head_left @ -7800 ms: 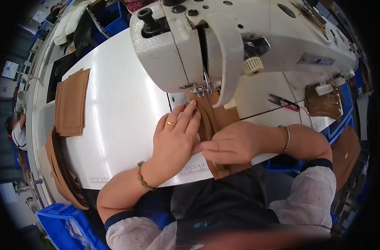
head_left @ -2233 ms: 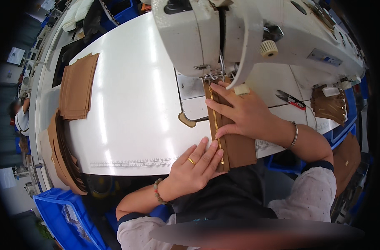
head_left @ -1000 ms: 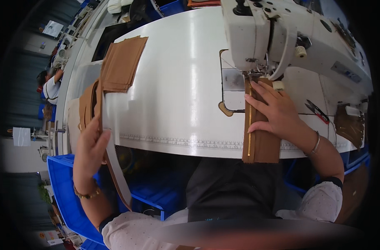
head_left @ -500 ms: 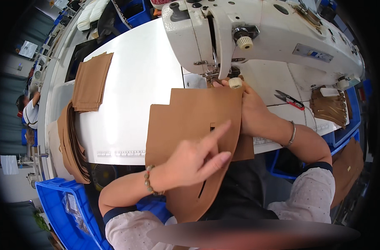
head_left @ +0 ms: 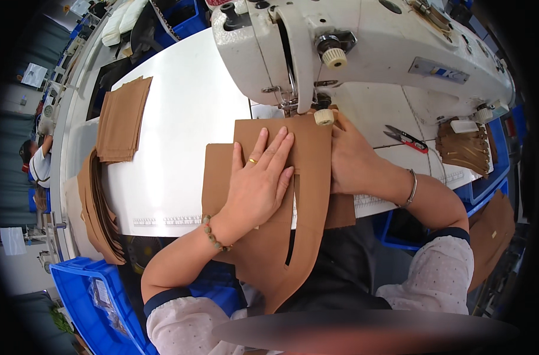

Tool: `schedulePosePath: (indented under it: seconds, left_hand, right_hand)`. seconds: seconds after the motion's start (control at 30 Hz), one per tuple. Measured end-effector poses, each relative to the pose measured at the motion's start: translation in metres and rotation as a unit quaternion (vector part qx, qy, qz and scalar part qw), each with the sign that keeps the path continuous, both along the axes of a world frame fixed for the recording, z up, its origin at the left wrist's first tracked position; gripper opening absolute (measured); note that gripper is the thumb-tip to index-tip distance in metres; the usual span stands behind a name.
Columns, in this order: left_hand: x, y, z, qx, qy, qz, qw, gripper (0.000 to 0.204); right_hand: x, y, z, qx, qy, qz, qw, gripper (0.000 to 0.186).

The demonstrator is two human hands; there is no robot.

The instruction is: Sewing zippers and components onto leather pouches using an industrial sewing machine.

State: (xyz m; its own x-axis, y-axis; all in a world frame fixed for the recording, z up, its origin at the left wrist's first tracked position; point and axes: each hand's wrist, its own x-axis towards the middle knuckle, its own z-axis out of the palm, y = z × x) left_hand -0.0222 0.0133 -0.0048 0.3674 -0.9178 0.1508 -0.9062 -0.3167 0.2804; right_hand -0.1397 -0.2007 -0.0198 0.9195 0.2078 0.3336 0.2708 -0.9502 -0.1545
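A brown fabric panel (head_left: 314, 154) with a long slit lies under the head of a white sewing machine (head_left: 376, 44) and drapes over the table's near edge toward my lap. My left hand (head_left: 260, 180) rests flat on top of it, fingers stretched out, holding nothing. At the panel's right edge, close to the needle area, my right hand (head_left: 357, 157) grips the fabric; its fingertips are partly hidden by the cloth and machine. Another brown layer (head_left: 342, 212) shows beneath the panel, below my right wrist.
Red-and-black thread snips (head_left: 407, 139) lie right of my right hand. A stack of brown pieces (head_left: 124, 121) sits at the left, above a draped pile (head_left: 96, 207). Blue bins (head_left: 98, 296) flank the table. Small brown strips (head_left: 463, 147) are at the right; a person (head_left: 40, 160) sits far left.
My left hand has gone from hovering with a pointing finger to lying flat on the panel, farther up. The slit now shows more fully. My right hand stays at the panel's edge.
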Motion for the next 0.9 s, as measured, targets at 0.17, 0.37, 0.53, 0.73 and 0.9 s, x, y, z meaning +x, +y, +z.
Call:
schedulePosePath:
  seconds: [0.17,0.37,0.53,0.73,0.9]
  left_hand:
    - [-0.005,-0.006,-0.002,0.015,-0.032,0.019,0.999,0.058]
    - [-0.007,-0.01,-0.003,-0.006,-0.045,0.034,0.998,0.055]
    - [0.012,-0.013,-0.003,-0.025,-0.037,-0.017,0.999,0.055]
    - [0.011,-0.015,-0.006,-0.058,-0.058,-0.014,0.996,0.053]
    - [0.011,-0.017,-0.007,-0.055,-0.065,-0.002,0.996,0.053]
  right_hand:
    - [0.001,0.0,0.002,-0.004,-0.012,0.01,1.0,0.084]
    - [0.003,0.0,0.004,0.01,-0.013,0.01,1.0,0.084]
    - [0.001,-0.001,0.005,0.014,0.024,0.014,1.0,0.084]
    - [0.004,0.001,0.006,0.041,-0.005,0.007,0.999,0.082]
    - [0.006,0.001,0.008,0.053,-0.003,0.017,0.998,0.082]
